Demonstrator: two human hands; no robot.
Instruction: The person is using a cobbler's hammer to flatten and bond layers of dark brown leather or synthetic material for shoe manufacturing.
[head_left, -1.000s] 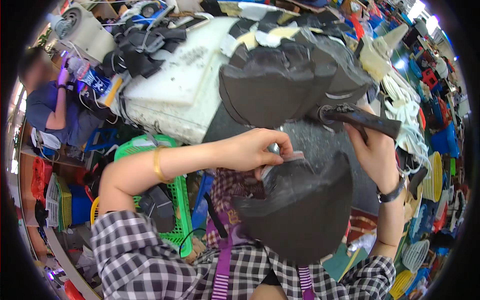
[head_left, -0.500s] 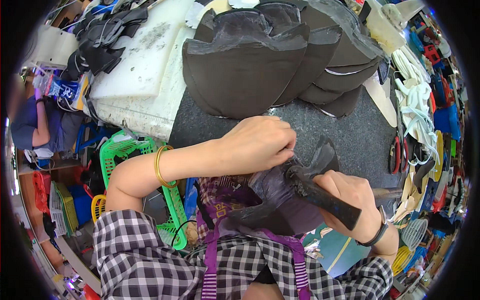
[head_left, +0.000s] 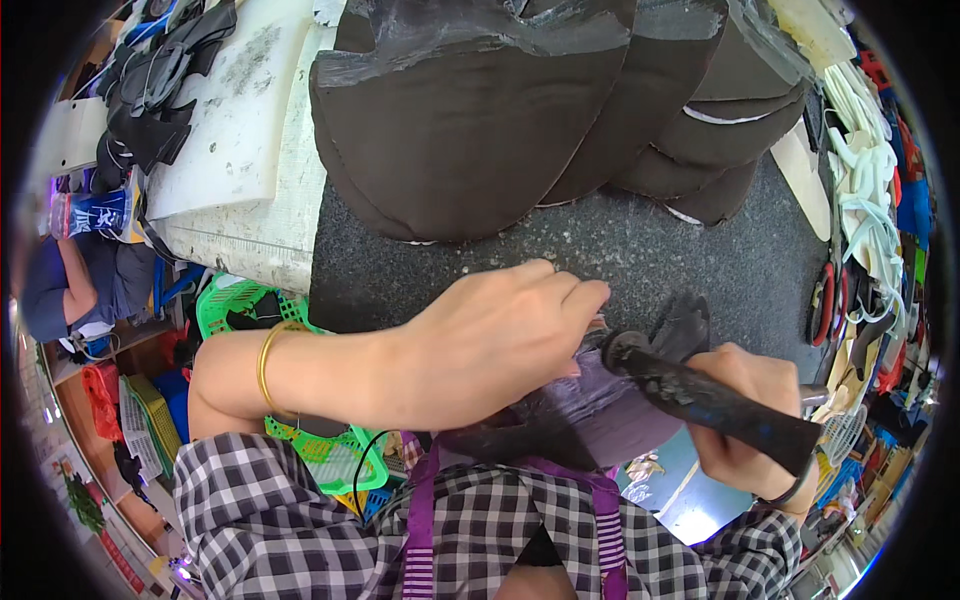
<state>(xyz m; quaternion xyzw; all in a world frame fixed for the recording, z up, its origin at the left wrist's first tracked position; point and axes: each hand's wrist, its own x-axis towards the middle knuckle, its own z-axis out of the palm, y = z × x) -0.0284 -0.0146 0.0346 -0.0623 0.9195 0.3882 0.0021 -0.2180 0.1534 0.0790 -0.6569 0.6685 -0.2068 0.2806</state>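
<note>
My left hand [head_left: 510, 335], with a gold bangle at its wrist, pinches the edge of a dark, glue-smeared fabric panel [head_left: 625, 425] at the near edge of the black work surface. In my right hand [head_left: 745, 385] is a hammer [head_left: 715, 395], its dark metal head slanting over the panel. The round striking face is beside my left fingertips, and the long tapered end points down to the right. Part of the panel is hidden under my left hand and the hammer. Beyond my hands lie several overlapping dark rounded panels [head_left: 470, 140] with grey smeared bands.
A black slab [head_left: 420, 275] covers the work surface. Red-handled scissors [head_left: 824, 305] and white strips [head_left: 865, 205] lie on the right. At left are a white board [head_left: 230, 110], black scraps [head_left: 155, 90] and a green basket [head_left: 225, 303]. Another person [head_left: 90, 285] sits far left.
The hammer has come up closer to the camera and to the right in my right hand. My left hand sits lower in the picture, still pinching the panel. The whole view has shifted.
</note>
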